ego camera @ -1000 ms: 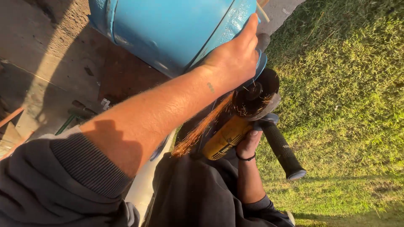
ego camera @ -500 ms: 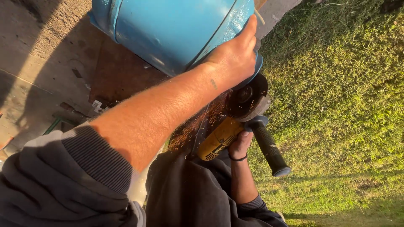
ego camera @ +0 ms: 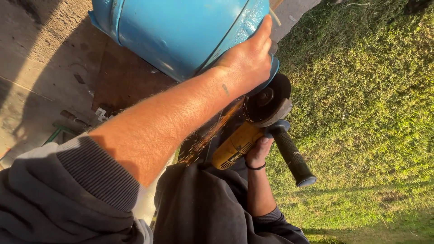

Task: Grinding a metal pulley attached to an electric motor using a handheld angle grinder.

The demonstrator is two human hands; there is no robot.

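Note:
A large blue metal drum (ego camera: 181,31) lies tilted across the top of the head view. My left hand (ego camera: 248,58) presses flat on its lower right side, fingers closed over the rim. Below it my right hand (ego camera: 258,152) grips a yellow angle grinder (ego camera: 237,144), whose dark disc (ego camera: 269,99) meets the drum's edge just under my left hand. Orange sparks (ego camera: 203,140) fly down towards my dark trousers. The grinder's black side handle (ego camera: 291,153) sticks out to the lower right, untouched.
Sunlit grass (ego camera: 361,113) fills the right half. A concrete slab (ego camera: 40,68) and a brown board (ego camera: 126,81) lie at the left, with small bits of hardware (ego camera: 101,113) on them. My grey sleeve (ego camera: 58,199) fills the lower left.
The view has shifted slightly and my left forearm sits a little lower in it. The grinder stays against the drum's edge, sparks still flying.

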